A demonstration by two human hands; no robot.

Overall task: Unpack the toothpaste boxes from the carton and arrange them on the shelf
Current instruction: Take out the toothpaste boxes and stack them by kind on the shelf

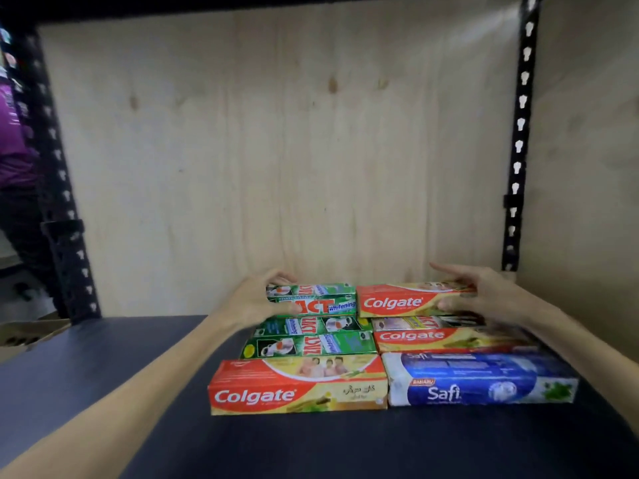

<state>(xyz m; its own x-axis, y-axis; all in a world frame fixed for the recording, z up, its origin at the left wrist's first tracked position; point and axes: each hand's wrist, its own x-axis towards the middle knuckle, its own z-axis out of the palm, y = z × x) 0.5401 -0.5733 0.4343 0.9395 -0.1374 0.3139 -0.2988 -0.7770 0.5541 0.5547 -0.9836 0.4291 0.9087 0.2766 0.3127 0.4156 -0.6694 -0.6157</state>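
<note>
Green cardboard sits under my left hand (257, 299), whose thumb and curled fingers grip the end of the top green Zact box (313, 299), while my right hand (473, 292) pinches the far end of the top red Colgate box (408, 300) between half-spread fingers and thumb. I count three green Zact boxes, three red Colgate boxes and one blue Safi box (480, 380), packed side by side in two columns. They lie on the dark shelf board (103, 375), backed by pale plywood (276, 150) between black perforated uprights (518, 133).
</note>
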